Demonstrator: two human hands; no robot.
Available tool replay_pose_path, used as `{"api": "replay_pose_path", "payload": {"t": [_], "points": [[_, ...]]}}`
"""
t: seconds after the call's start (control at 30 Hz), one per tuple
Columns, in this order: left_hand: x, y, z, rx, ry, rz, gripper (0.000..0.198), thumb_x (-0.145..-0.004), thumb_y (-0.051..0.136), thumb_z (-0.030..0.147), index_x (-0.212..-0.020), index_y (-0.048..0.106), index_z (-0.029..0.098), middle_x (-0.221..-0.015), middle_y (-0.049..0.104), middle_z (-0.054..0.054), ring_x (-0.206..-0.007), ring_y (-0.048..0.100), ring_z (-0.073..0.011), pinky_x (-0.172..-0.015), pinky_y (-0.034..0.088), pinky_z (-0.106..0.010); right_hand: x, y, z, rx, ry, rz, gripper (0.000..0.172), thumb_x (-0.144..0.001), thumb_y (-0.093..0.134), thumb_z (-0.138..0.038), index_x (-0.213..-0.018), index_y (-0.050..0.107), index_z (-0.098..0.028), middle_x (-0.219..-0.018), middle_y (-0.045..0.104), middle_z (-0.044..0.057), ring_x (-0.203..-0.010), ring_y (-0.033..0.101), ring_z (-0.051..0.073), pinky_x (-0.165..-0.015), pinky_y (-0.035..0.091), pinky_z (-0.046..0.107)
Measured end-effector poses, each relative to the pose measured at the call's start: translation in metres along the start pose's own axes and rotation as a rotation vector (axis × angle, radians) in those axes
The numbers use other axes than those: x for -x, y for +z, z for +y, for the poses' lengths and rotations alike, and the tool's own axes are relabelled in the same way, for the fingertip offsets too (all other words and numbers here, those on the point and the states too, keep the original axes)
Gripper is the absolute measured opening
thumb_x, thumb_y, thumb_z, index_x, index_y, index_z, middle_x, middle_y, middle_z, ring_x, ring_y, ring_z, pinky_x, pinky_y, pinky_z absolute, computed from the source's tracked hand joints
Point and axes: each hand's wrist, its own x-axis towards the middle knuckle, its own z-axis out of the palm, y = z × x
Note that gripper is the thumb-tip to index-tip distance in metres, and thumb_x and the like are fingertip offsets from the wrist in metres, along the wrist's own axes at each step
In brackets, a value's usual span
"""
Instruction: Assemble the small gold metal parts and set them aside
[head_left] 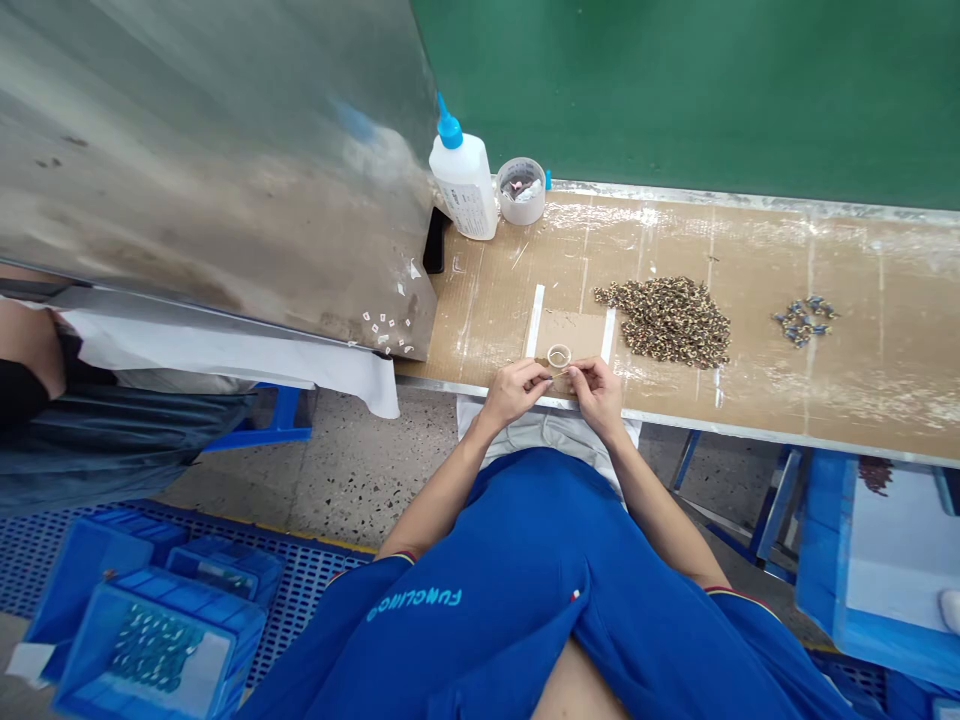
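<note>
Near the front edge of the cardboard-covered table, my two hands meet just below a small clear round cup [559, 355]. My left hand [516, 388] is closed in a pinch; whatever tiny piece sits at its fingertips is too small to name. Between thumb and finger my right hand [598, 392] pinches a thin stick [561, 374], its tip pointing toward the left fingers. The cup stands on a small cardboard pad [574, 332] with white tape strips along both sides. To the right lies a large heap of small brass-and-dark metal parts [671, 322].
A smaller cluster of bluish parts [805, 321] lies farther right. A white squeeze bottle [466, 190] and a tape roll [521, 207] holding scraps stand at the back left. The metal panel [300, 180] rises on the left. Blue bins [821, 560] flank the floor; another person sits left.
</note>
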Motion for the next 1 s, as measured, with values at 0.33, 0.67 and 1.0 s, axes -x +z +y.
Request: {"api": "replay_pose_path", "payload": {"t": [0.33,0.67,1.0], "points": [[-0.0001,-0.0011,0.0030,0.007,-0.004,0.015,0.013,-0.092,0.061,0.023,-0.082,0.067,0.017,-0.074,0.061,0.000,-0.059,0.052,-0.0100,-0.060,0.042,-0.022,-0.0003,-0.0001,0.0003,-0.018,-0.018,-0.006,0.045,-0.086,0.063,-0.068,-0.084,0.067,-0.024,-0.068,0.067,0.001,-0.057,0.060,0.016,-0.052,0.051,0.030],[-0.0010,-0.0016,0.0043,0.037,0.001,0.024,0.012,-0.091,0.062,0.020,-0.081,0.066,0.016,-0.075,0.063,-0.001,-0.058,0.051,-0.0093,-0.059,0.042,-0.021,0.0002,-0.0002,-0.0003,-0.046,0.002,0.007,0.045,-0.084,0.065,-0.068,-0.084,0.066,-0.023,-0.068,0.067,0.002,-0.058,0.061,0.017,-0.051,0.052,0.030],[-0.0013,-0.0008,0.0036,0.052,0.005,0.036,0.010,-0.090,0.063,0.018,-0.081,0.066,0.016,-0.075,0.064,0.000,-0.057,0.051,-0.0089,-0.058,0.042,-0.021,0.0000,-0.0005,0.0004,-0.008,-0.002,-0.005,0.043,-0.087,0.063,-0.067,-0.084,0.065,-0.023,-0.068,0.068,0.002,-0.059,0.061,0.017,-0.051,0.052,0.030]]}}
